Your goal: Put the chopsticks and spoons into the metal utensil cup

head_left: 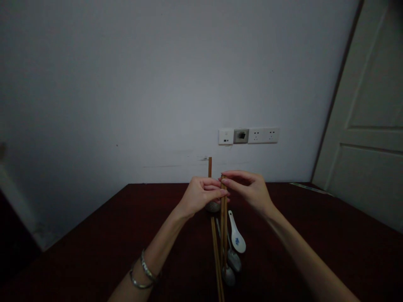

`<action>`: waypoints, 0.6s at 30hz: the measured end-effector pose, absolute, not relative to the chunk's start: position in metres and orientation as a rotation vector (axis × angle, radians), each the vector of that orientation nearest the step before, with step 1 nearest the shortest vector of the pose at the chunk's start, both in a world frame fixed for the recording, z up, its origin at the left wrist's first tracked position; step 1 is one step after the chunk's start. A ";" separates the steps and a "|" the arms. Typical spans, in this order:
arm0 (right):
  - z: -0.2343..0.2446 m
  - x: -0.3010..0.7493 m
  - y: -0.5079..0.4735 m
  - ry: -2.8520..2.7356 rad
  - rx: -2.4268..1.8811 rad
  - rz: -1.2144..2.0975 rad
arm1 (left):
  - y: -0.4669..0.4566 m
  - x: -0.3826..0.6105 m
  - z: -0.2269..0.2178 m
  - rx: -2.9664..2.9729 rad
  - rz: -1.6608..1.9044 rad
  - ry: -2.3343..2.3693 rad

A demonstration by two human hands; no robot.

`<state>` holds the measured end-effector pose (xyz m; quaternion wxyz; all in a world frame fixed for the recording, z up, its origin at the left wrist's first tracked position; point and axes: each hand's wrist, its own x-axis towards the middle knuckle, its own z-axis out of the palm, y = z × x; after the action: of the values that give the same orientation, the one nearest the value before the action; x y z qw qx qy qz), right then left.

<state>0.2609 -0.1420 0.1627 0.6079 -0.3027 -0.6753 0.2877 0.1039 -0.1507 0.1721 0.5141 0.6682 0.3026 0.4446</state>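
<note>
Both my hands hold one pair of wooden chopsticks [223,226] upright above the table. My left hand [201,193] pinches them a little below the top, and my right hand [247,186] pinches the upper ends. Behind my left hand stands a holder [213,206], mostly hidden, with a brown stick [210,167] rising above it. Another pair of chopsticks [216,256] lies on the table below my hands. Beside it are two metal spoons, one bowl [234,260] farther right and the other [228,276] nearer me. A white spoon with a blue mark [238,243] lies to their right.
The dark red table [126,235] reaches back to a pale wall [157,84]. Wall sockets [263,135] sit above its back edge. At the right is a panelled door [371,167], with a thin flat strip [310,188] near the table's back right corner.
</note>
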 end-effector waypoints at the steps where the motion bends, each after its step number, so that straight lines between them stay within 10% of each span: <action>1: 0.162 0.261 -0.142 -1.561 -0.706 0.658 | -0.150 0.104 0.171 1.607 1.067 0.723; 18: 0.164 0.263 -0.141 -1.544 -0.635 0.781 | -0.148 0.101 0.171 1.627 1.088 0.739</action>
<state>0.2633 -0.1407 0.1644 0.6044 -0.2742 -0.6674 0.3376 0.1008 -0.1475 0.1707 0.5010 0.6729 0.3059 0.4501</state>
